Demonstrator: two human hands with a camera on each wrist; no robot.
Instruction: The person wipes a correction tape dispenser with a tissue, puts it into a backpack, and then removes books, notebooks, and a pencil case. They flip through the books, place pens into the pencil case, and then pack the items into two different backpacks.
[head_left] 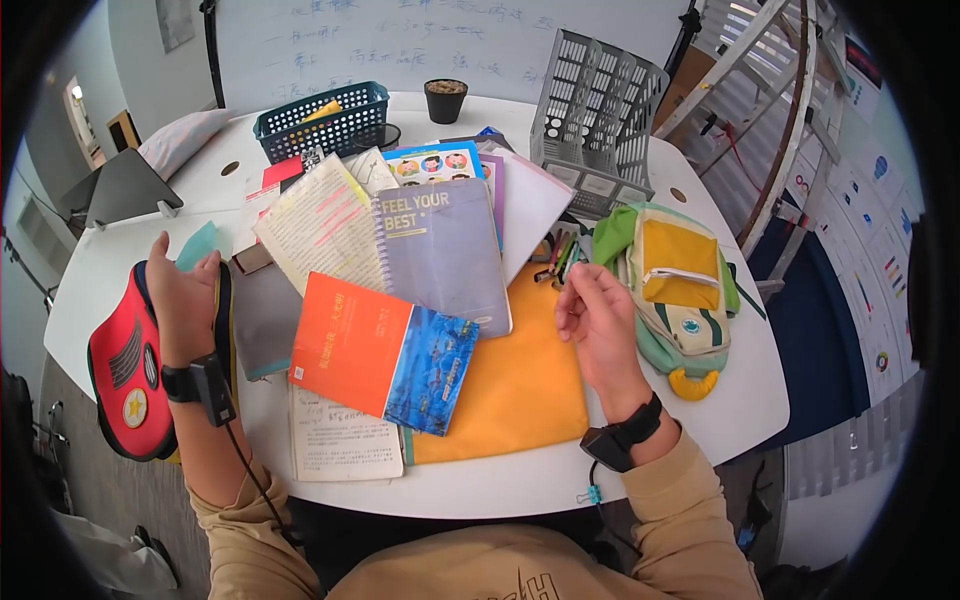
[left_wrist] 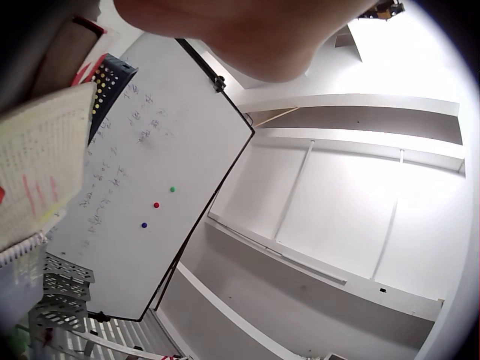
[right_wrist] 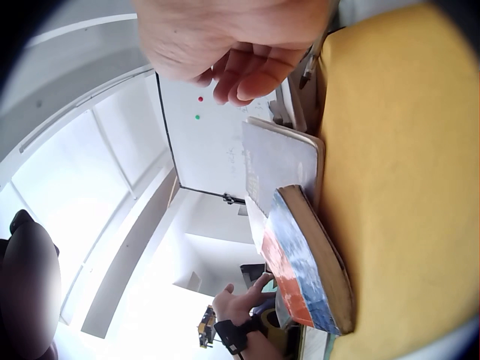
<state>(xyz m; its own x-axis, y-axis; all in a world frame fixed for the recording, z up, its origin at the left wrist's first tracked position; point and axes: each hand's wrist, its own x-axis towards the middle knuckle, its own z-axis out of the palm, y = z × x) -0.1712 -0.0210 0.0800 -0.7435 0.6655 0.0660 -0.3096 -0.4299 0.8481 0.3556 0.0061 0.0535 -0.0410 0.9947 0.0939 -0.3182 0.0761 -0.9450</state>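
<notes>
In the head view my left hand [head_left: 186, 305] lies over a red bag [head_left: 128, 365] with dark trim and a yellow star badge. Its thumb points up and its fingers look relaxed; the right wrist view shows this left hand [right_wrist: 238, 306] beyond the books. My right hand [head_left: 603, 315] hovers over the right side of a yellow-orange folder [head_left: 530, 385], fingers loosely bent, with nothing visible in them. Just behind its fingertips lie several pens [head_left: 560, 257]. Left of it are an orange-and-blue book [head_left: 350, 345] and a grey spiral notebook [head_left: 445, 255].
A green-and-cream backpack [head_left: 680, 290] stands at the right. Behind the papers are a teal basket [head_left: 322, 122], a potted plant [head_left: 445, 102] and a grey file rack [head_left: 597, 115]. An open notebook [head_left: 345, 440] lies at the front edge. A whiteboard [head_left: 430, 45] stands behind the table.
</notes>
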